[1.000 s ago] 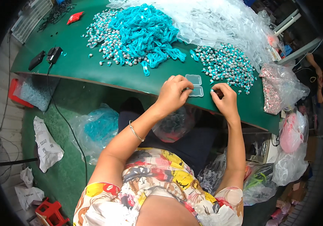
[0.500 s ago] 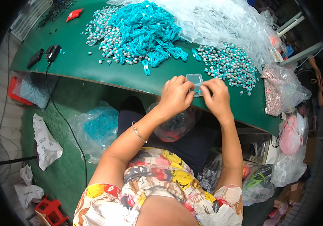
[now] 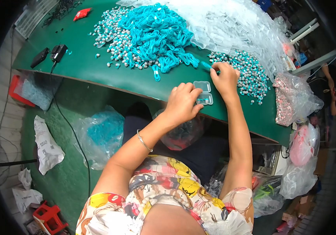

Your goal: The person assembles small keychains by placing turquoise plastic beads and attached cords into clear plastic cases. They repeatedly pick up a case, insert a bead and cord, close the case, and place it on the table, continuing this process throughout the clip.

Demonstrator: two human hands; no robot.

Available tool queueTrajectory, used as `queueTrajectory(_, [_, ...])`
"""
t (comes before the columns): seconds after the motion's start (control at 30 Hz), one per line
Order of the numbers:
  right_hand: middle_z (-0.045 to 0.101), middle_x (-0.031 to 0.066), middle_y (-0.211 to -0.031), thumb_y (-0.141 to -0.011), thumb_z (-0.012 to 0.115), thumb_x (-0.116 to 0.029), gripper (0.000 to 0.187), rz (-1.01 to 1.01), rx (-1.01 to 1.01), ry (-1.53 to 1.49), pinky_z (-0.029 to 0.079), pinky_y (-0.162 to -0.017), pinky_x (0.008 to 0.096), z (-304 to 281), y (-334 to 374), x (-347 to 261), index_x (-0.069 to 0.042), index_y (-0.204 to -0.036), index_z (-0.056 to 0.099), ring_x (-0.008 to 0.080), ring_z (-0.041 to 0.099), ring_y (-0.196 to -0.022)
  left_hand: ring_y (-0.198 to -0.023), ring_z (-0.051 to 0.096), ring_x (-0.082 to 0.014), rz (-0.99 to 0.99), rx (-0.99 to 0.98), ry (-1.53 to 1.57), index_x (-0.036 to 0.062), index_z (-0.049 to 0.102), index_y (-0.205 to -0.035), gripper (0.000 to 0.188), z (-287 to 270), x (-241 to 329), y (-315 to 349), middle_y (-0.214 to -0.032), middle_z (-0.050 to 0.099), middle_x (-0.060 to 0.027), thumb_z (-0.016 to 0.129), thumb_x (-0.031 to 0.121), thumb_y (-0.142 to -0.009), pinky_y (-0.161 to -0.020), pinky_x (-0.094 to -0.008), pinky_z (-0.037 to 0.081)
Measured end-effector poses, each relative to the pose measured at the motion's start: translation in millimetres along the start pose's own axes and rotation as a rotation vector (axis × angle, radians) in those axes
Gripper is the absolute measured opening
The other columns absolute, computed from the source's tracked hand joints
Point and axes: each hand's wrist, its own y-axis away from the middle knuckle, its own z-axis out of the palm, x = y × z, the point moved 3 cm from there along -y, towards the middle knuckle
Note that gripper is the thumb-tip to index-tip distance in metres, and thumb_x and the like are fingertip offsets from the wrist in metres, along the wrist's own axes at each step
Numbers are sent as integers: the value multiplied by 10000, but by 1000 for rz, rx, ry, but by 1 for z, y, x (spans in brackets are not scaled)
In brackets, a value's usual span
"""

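Observation:
A small clear plastic box (image 3: 208,96) with its lid (image 3: 202,86) flipped back lies at the table's front edge, a bit of turquoise inside. My left hand (image 3: 181,101) grips the box's left side between thumb and fingers. Beyond it, my right hand (image 3: 226,78) pinches the end of a small turquoise cord bundle (image 3: 205,65) lying on the table. To its right spreads a heap of grey-and-turquoise beads (image 3: 250,74). A large pile of turquoise cord bundles (image 3: 156,35) sits further left, with more grey beads (image 3: 115,39) around it.
Many clear plastic boxes (image 3: 234,31) are heaped at the back of the green table (image 3: 109,76). A bag of reddish pieces (image 3: 287,100) stands at the right edge. A black device (image 3: 58,53) with a cable sits at the left. Bags hang below at right.
My right hand has left the box and moved up and away to the turquoise cord bundle. The box now shows more fully, its lid folded back. My left hand stays beside it.

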Motion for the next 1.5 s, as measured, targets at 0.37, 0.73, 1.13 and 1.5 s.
queueTrajectory(0.37, [669,21,-876,-787,739,-107,93,-312,-159,-235,376,-895,398,-49,61,-37,-114,-862,685,207,625,-876,-1024,567,-318,-51,-33,74,77,653,-1102,444,-10,-12,4,-1028,608,-95,815,215,-712,-871,-429,440])
queueTrajectory(0.73, [639,29,-922,-854,674,-143,166,-293,-151,-100,383,-904,442,-41,49,-37,-127,-1018,684,246,591,-934,-1018,566,-321,-18,-15,58,76,649,-1108,448,-10,-13,5,-1032,612,-99,807,209,-710,-871,-430,443])
queueTrajectory(1.13, [625,122,-919,-795,727,-26,224,-252,-93,-254,494,-694,391,-27,50,-34,-28,-1005,649,298,624,-781,-984,573,-322,-57,8,154,70,538,-1257,621,-15,-9,7,-994,610,-109,815,190,-714,-871,-440,442])
queueTrajectory(1.5, [660,144,-965,-785,727,-28,236,-341,-56,-373,543,-747,402,-45,81,-40,-20,-1015,677,326,655,-866,-973,585,-317,102,63,84,46,621,-1167,471,-13,-11,10,-1018,596,-108,793,183,-751,-835,-433,466])
